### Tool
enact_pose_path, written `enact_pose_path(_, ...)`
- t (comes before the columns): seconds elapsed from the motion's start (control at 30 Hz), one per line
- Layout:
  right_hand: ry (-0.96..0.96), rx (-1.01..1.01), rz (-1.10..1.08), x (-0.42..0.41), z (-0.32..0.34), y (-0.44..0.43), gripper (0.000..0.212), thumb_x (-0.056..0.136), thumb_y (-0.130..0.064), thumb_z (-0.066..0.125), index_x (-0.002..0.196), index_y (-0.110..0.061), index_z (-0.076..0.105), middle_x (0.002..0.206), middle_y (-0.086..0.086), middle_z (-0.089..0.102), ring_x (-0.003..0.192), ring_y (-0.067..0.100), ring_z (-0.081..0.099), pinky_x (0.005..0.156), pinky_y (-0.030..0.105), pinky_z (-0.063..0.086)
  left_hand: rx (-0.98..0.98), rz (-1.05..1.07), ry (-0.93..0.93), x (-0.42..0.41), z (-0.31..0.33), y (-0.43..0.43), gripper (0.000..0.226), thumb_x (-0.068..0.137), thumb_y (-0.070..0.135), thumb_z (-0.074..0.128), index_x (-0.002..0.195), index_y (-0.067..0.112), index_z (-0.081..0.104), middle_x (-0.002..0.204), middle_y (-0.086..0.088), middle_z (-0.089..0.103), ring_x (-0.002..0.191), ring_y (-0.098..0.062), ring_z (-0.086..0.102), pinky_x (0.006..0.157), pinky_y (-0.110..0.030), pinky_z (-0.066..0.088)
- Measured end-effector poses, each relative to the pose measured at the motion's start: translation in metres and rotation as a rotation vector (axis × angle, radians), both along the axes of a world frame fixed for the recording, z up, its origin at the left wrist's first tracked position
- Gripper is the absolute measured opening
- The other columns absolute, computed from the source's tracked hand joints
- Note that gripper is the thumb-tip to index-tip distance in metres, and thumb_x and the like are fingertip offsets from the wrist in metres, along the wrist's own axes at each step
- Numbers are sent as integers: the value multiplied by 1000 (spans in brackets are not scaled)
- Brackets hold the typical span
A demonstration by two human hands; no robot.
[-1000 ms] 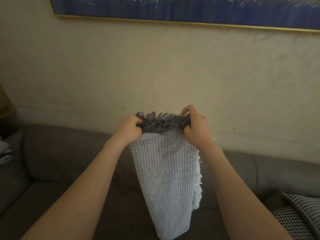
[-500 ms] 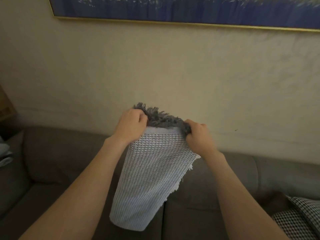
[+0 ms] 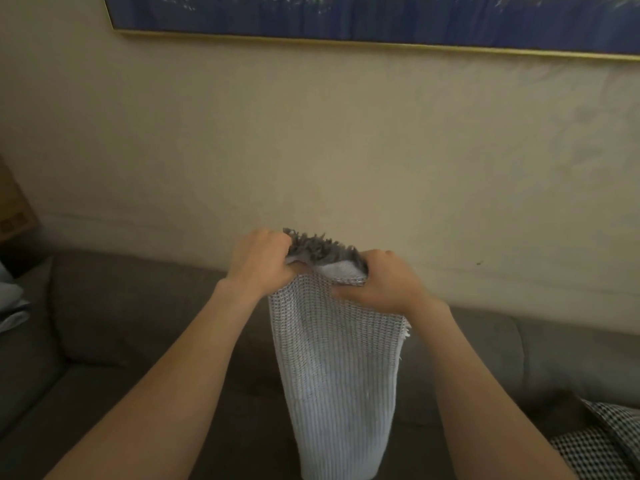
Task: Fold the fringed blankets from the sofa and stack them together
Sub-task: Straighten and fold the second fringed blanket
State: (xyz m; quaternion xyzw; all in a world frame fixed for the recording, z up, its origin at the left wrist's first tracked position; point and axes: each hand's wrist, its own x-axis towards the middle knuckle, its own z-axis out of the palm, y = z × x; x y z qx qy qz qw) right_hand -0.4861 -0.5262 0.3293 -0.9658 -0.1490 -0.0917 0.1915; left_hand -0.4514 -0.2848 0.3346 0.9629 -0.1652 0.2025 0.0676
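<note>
The fringed blanket point(image 3: 336, 375), a pale grey-white waffle weave, is folded into a long narrow strip. It hangs upright in the air in front of the sofa's point(image 3: 121, 323) backrest, over the middle of the seat. Its lower end runs to the bottom of the view, so I cannot tell whether it touches the seat cushion. A tuft of dark grey fringe point(image 3: 320, 249) stands up along its top edge, and a few short white threads point(image 3: 406, 332) stick out from its right edge partway down.

Both hands hold the top of the strip, one at each upper corner. The left hand point(image 3: 263, 261) is closed in a fist round the left corner, with the fringe bunched against its fingers. The right hand point(image 3: 381, 282) has its fingers curled over the right corner and its thumb lying across the front of the weave, pinching the cloth. Both forearms are bare and reach up from the lower corners of the view.

The sofa is grey-brown. At its right end lies a black-and-white checked cushion point(image 3: 595, 441), and at its left end a bundle of pale cloth point(image 3: 10, 306) shows only in part. Behind the backrest rises a cream wall point(image 3: 311, 150). A blue picture in a thin gold frame point(image 3: 346, 12) hangs on it.
</note>
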Motion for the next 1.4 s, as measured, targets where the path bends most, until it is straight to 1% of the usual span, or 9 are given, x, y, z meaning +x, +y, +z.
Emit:
enact_pose_path(0.13, -3, 190, 28, -5, 10, 0, 42, 87, -47, 81, 67, -27, 49, 57, -10, 49, 46, 4, 47, 46, 18, 31, -580, -31, 84, 3, -7, -3, 52, 84, 37, 87, 111, 26, 44, 90, 6, 59, 79, -21, 64, 63, -39, 51)
enact_pose_path(0.23, 76, 440, 57, -12, 15, -3, 25, 92, -31, 80, 105, -27, 59, 94, -21, 59, 78, -13, 55, 76, 12, 48, -1015, 74, 162, -2, -12, -1, 90, 70, 33, 99, 138, 31, 40, 124, 7, 59, 111, -16, 61, 92, -37, 53)
enact_pose_path(0.37, 147, 672, 109, -16, 17, -3, 29, 96, -16, 75, 119, -29, 62, 112, -25, 71, 105, -16, 62, 89, 9, 51, -1467, -77, 465, -12, -36, -9, 44, 82, 33, 90, 123, 21, 76, 115, 2, 80, 110, -19, 75, 99, -42, 59)
enact_pose_path(0.6, 221, 1170, 5, -25, 30, -1, 27, 94, -5, 75, 110, -23, 64, 94, -10, 80, 87, 9, 77, 79, 36, 64, -1292, -198, 679, -16, -73, -8, 58, 73, 37, 95, 127, 26, 74, 126, 7, 77, 119, -14, 72, 104, -41, 55)
enact_pose_path(0.77, 245, 1467, -290, -24, 29, -13, 49, 94, -18, 77, 123, -17, 38, 106, -1, 58, 90, 19, 67, 74, 42, 59, -1519, -274, 1033, -18, -68, -6, 48, 89, 27, 81, 133, 10, 71, 131, -10, 74, 123, -29, 70, 108, -43, 51)
enact_pose_path(0.87, 225, 1556, -396, -20, 19, -17, 49, 90, -21, 80, 127, -16, 47, 111, 3, 65, 96, 23, 71, 78, 41, 60, -1537, -339, 1180, -22, -64, 1, 49, 86, 21, 72, 132, 7, 70, 136, -16, 71, 120, -31, 71, 98, -39, 57)
enact_pose_path(1.03, 234, 1580, -350, -9, 13, -20, 59, 86, -38, 82, 132, -6, 66, 119, 13, 76, 106, 33, 75, 78, 43, 64, -1246, -362, 1259, -36, -82, -4, 60, 77, 15, 87, 133, 21, 66, 130, -1, 75, 119, -18, 72, 92, -27, 59)
enact_pose_path(1.23, 193, 1677, -346, 2, 20, -40, 51, 90, -25, 78, 133, -3, 64, 120, 16, 75, 107, 35, 75, 81, 45, 64, -1401, -214, 1321, -37, -95, -11, 52, 79, 15, 76, 130, 9, 71, 132, -15, 72, 114, -29, 73, 95, -40, 58)
enact_pose_path(1.4, -14, 1283, -554, 6, 17, -61, 47, 94, -20, 76, 133, -12, 51, 116, -2, 63, 98, 16, 65, 82, 33, 54, -1425, -185, 1298, -37, -77, -8, 52, 79, 12, 76, 131, 8, 71, 133, -17, 72, 118, -34, 71, 103, -45, 53)
